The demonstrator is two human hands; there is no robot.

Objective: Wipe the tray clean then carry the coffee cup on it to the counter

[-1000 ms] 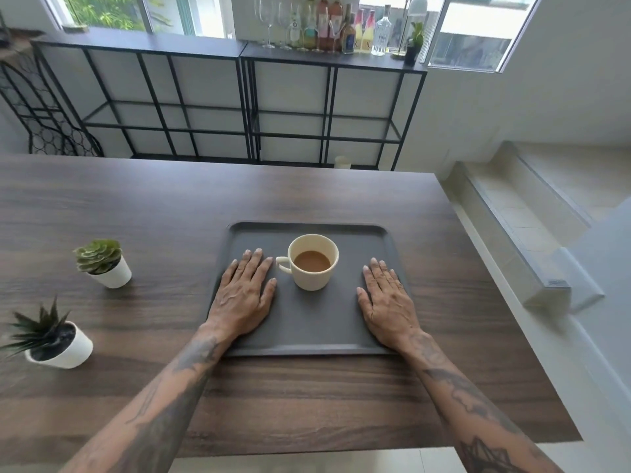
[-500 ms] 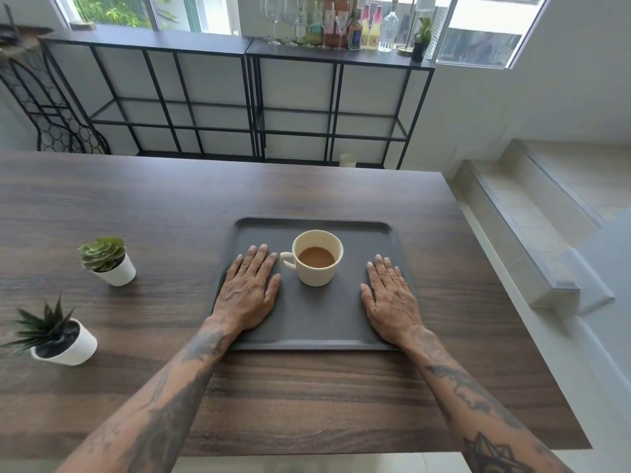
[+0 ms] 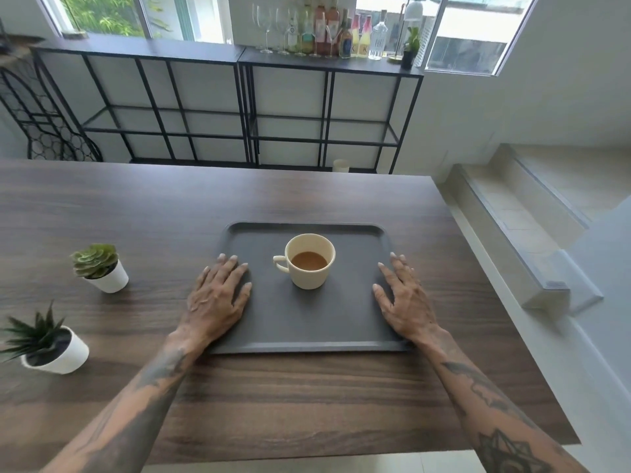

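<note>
Sitting square in the middle of the wooden table [image 3: 307, 397] is the dark tray [image 3: 307, 322], its long axis running nine to three, and the coffee cup [image 3: 310, 260] stands a touch toward twelve of the tray's centre, handle pointing to nine, coffee well below the rim. Now the hands: the left hand [image 3: 218, 295] lies flat over the tray's nine o'clock edge, fingers spread and aimed at twelve, gripping nothing. The right hand [image 3: 404, 300] mirrors it at the three o'clock edge, fingers loose and splayed, nothing held either. From each set of fingertips the cup lies inward, at about three for the left and about nine for the right. It sits between the hands, clear of both, and neither hand looks clearly nearer. That balance should matter if the lift comes from the two short sides.

Further out, two small potted plants [image 3: 99, 268] stand at nine o'clock on the table, well apart from the tray. Beyond twelve o'clock, a black shelf [image 3: 239, 56] carries bottles and glasses under the window.

No cloth shows anywhere, so whether the tray is wiped cannot be told. Both palms hide the rim beneath them, and no counter can be picked out for certain.
</note>
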